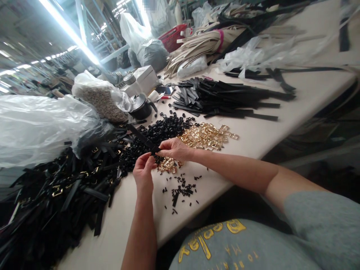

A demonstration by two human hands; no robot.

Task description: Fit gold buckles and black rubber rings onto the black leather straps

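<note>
A black strap (140, 136) runs up and left from between my two hands. My left hand (144, 167) is closed, pinching its near end. Fingers of my right hand (174, 149) are also closed on the strap, just right of the left fingertips. Whether a small fitting sits at the grip is hidden. Beneath and behind the hands lie a heap of small black loops (168, 125) and a pile of gold buckles (206, 135). Small black bits (184, 187) are scattered on the table near my body.
Black straps with buckles (81, 180) cover the table's left side. Plain black straps (222, 95) lie at the back right. A dark lidded pot (140, 107), a white box (145, 77), a phone (165, 90) and plastic bags (42, 123) stand behind. The table edge (208, 204) runs diagonally before me.
</note>
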